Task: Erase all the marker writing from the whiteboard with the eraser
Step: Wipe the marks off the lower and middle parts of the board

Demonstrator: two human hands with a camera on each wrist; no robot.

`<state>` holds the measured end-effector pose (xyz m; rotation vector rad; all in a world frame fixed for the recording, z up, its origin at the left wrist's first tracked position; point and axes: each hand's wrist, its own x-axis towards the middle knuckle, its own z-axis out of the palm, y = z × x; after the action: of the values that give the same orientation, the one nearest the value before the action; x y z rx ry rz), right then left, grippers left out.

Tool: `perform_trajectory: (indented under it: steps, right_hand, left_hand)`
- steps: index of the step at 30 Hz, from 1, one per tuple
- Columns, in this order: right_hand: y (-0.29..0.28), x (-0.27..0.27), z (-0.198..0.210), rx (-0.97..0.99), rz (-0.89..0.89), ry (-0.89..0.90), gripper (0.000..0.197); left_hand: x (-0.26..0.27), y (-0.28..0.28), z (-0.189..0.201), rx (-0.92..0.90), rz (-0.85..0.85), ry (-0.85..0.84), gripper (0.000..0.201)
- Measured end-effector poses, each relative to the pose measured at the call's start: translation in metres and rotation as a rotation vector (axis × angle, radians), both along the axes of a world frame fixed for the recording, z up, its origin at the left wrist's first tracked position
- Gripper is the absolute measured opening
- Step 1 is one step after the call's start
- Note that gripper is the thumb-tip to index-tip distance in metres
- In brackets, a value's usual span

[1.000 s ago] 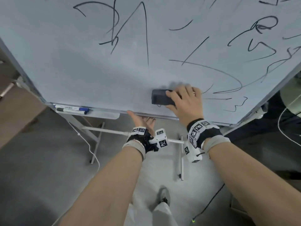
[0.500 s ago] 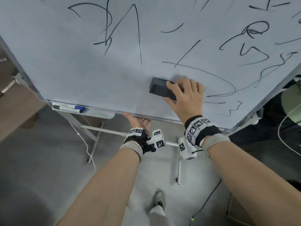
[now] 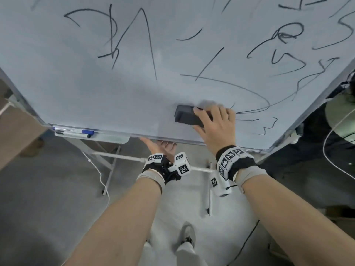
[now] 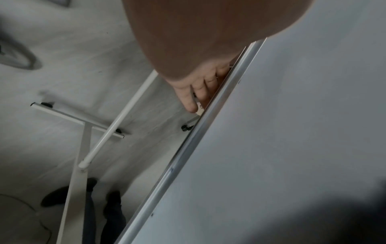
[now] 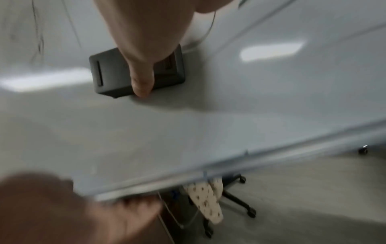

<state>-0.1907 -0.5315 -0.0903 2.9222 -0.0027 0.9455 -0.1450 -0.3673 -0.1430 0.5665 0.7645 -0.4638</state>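
Observation:
The whiteboard (image 3: 96, 89) leans in front of me, with black marker writing (image 3: 149, 45) across its upper and right parts. My right hand (image 3: 215, 123) grips a dark rectangular eraser (image 3: 187, 116) and presses it flat on the board's lower middle, just left of some curved strokes (image 3: 255, 110). In the right wrist view my thumb (image 5: 142, 79) lies across the eraser (image 5: 112, 72). My left hand (image 3: 160, 146) holds the board's bottom edge from below, its fingers (image 4: 200, 89) curled behind the metal frame (image 4: 208, 125).
A marker tray (image 3: 107, 138) with blue-capped markers (image 3: 87, 132) hangs at the lower left edge. The white stand's bars (image 3: 119, 156) and a thin cable (image 3: 101, 181) cross the floor below. A dark office chair base (image 5: 238, 198) stands behind the board. My shoe (image 3: 189, 235) is underneath.
The eraser slid up the board and then back down towards the bottom edge. A small mark under it is gone. The left hand stays on the bottom edge.

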Motion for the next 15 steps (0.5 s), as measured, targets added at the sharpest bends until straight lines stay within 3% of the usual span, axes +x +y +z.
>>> perform_trajectory:
  steps: [3,6,9,12,15]
  right_hand:
    - [-0.028,0.008,0.039,0.098,-0.145,-0.177,0.048]
    - [-0.048,0.009,0.046,0.181,-0.184,-0.258,0.050]
    - [-0.048,0.000,0.011,0.144,-0.065,-0.108,0.051]
    - [-0.047,-0.020,-0.039,0.052,0.024,0.125,0.054]
    - [-0.051,-0.031,-0.048,0.094,0.007,0.134,0.054]
  left_hand:
    - [0.000,-0.016,0.007,-0.053,-0.027,0.039,0.113]
    - [-0.003,-0.034,0.005,-0.061,-0.053,0.038,0.117]
    - [-0.006,-0.045,0.000,0.007,-0.067,0.029,0.119]
    - [-0.009,-0.050,-0.008,0.101,-0.051,-0.026,0.102]
    - [-0.010,-0.054,-0.010,0.146,-0.061,-0.030,0.094]
